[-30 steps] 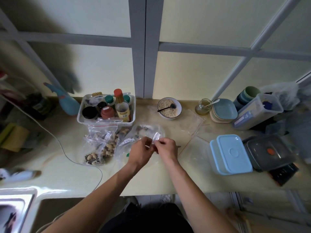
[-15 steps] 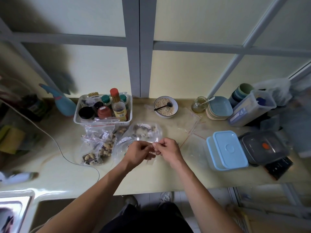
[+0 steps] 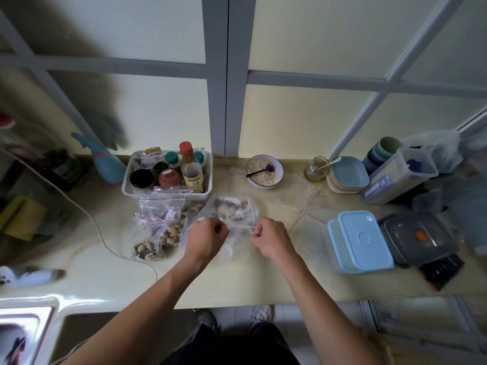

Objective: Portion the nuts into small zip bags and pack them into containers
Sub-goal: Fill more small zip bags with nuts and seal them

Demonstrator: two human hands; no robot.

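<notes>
A: Looking down from the head camera, I see 2 hands over the counter (image 3: 110, 280). The left hand (image 3: 208, 237) and the right hand (image 3: 271, 237) each pinch one end of the top edge of a clear zip bag (image 3: 238, 227), stretching it between them. Both hands are curled tight on that edge.

B: Where are the nuts?

A: Some sit inside a big clear bag (image 3: 232, 208) just behind the hands. More filled small bags (image 3: 158, 233) with red zip lines lie in a pile to the left, touching the white basket (image 3: 168, 192).

B: Can you read any words?

A: No. The bottle with the red cap (image 3: 191, 168) in the basket has a yellow label, but the print is too small for me. The clear tub (image 3: 395, 177) on the right has a blue and white label, and I cannot read that either. The black thing (image 3: 441, 268) at the counter's right edge has tiny white marks, too blurry.

B: What else is there?

A: A bowl of oats (image 3: 264, 172) with a black spoon in it. A small glass jar (image 3: 316, 168) next to a stack of plates (image 3: 347, 176). 2 blue containers (image 3: 361, 242) with lids stand right of the hands, and a gray lidded box (image 3: 419, 238) with an orange spot is beside them. Empty flat zip bags (image 3: 297, 198) lie between the bowl and the blue containers.
</notes>
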